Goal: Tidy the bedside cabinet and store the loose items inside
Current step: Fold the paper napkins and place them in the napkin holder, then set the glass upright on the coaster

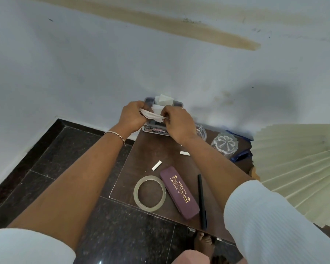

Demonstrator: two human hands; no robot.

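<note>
1. Your left hand (133,116) and right hand (177,124) both pinch a crumpled tissue (152,115) over the tissue box (154,129).
2. The box sits at the back of the brown cabinet top (151,149), by the white wall (84,63).
3. A tape roll (136,193), a purple glasses case (179,193) and a black pen (202,201) lie near the front.
4. The floor (55,168) is dark.

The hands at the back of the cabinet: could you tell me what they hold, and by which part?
A crumpled tissue, stretched between them: the left hand grips its left end, the right hand pinches its right end.
</note>
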